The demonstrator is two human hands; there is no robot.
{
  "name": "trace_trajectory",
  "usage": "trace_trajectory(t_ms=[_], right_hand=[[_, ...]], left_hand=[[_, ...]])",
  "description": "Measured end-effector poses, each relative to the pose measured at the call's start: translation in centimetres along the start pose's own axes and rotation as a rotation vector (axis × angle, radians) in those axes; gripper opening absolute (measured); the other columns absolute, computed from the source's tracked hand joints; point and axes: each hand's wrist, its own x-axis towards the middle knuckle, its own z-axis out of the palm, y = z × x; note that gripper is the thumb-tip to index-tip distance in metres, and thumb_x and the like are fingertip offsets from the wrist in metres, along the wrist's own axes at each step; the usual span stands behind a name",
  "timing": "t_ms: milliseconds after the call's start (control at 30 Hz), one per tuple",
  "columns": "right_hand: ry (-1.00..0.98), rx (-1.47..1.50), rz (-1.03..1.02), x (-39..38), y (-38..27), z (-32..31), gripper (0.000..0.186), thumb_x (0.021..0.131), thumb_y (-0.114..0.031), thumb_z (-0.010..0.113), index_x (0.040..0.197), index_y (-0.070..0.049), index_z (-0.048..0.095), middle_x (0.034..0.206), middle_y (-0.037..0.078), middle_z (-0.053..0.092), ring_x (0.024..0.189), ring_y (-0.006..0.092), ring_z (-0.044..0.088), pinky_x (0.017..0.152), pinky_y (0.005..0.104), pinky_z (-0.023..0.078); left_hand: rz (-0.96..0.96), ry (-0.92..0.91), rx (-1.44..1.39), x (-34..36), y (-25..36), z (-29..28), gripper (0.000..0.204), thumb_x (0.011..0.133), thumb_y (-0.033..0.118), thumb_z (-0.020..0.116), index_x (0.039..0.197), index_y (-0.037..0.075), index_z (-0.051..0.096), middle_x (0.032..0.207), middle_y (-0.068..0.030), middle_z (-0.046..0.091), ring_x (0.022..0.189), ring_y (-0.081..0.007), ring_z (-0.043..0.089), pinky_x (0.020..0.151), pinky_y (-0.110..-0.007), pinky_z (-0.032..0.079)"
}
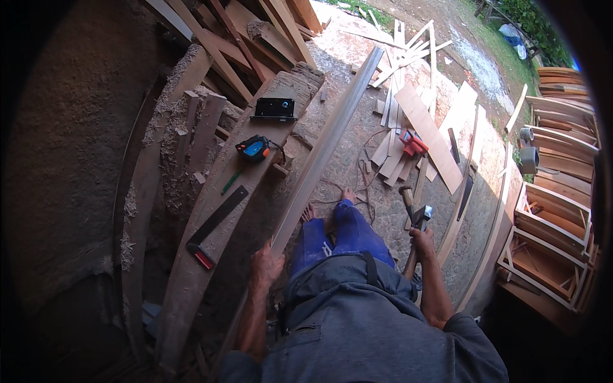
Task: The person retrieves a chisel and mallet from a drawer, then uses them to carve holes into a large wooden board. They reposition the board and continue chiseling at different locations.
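My left hand (265, 268) is closed around the near part of a long, narrow wooden board (325, 131), which slants away up to the far middle. On the right, my right hand (423, 246) grips a hammer (423, 217) close under its shiny metal head. Just beyond that hand is a wooden-handled tool (407, 198), its lower end hidden. Left of the long board, a thick plank (220, 191) carries a try square (217, 226), a green pencil (231, 182), a blue-and-black tape measure (253, 149) and a black metal lock case (274, 108).
Shavings-covered boards (153, 127) lean along the left wall. Thin strips and a wide board (431, 137) lie across the floor ahead, beside a red power tool (414, 143) with its cord. Stacked wooden frames (555, 210) stand at the right. My bare feet (348, 195) are near the cord.
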Motion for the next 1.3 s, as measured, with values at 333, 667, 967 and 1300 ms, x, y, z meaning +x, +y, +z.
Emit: trace_trajectory(t_ms=[333, 667, 967, 1300], right_hand=[[0.094, 0.069, 0.058, -2.4, 2.0, -1.6, 0.024, 0.078, -0.018, 0.071, 0.093, -0.005, 0.059, 0.076, 0.007, 0.061, 0.06, 0.0173, 0.058, 0.053, 0.0346, 0.047], [0.155, -0.005, 0.043, 0.3, 0.8, -6.6, 0.022, 0.078, -0.016, 0.071, 0.093, -0.006, 0.06, 0.074, 0.006, 0.06, 0.059, 0.0172, 0.057, 0.052, 0.0352, 0.048], [0.11, 0.093, 0.126, 9.0, -0.4, -10.3, 0.021, 0.077, -0.01, 0.069, 0.093, -0.003, 0.058, 0.073, 0.006, 0.058, 0.057, 0.0177, 0.055, 0.052, 0.0348, 0.046], [-0.103, -0.072, -0.193, 24.5, -19.4, -13.1, 0.024, 0.079, -0.014, 0.068, 0.098, -0.002, 0.058, 0.075, 0.005, 0.058, 0.059, 0.0153, 0.054, 0.053, 0.0328, 0.045]], left_hand=[[0.034, -0.047, 0.033, 0.3, -1.1, -2.0, 0.053, 0.077, 0.019, 0.075, 0.125, 0.004, 0.06, 0.099, -0.0264, 0.071, 0.095, -0.046, 0.068, 0.083, -0.054, 0.055], [0.046, -0.085, 0.048, 3.6, 0.2, -0.6, 0.048, 0.076, 0.02, 0.077, 0.118, 0.003, 0.063, 0.098, -0.0274, 0.071, 0.093, -0.0465, 0.068, 0.082, -0.054, 0.055], [-0.069, 0.146, 0.021, 8.0, 7.5, -1.6, 0.046, 0.083, 0.032, 0.078, 0.113, 0.0, 0.064, 0.098, -0.0276, 0.071, 0.098, -0.0455, 0.068, 0.084, -0.051, 0.054], [-0.14, 0.358, -0.062, 15.7, 20.2, -0.2, 0.05, 0.086, 0.044, 0.074, 0.111, 0.002, 0.065, 0.101, -0.0238, 0.07, 0.095, -0.043, 0.068, 0.08, -0.049, 0.053]])
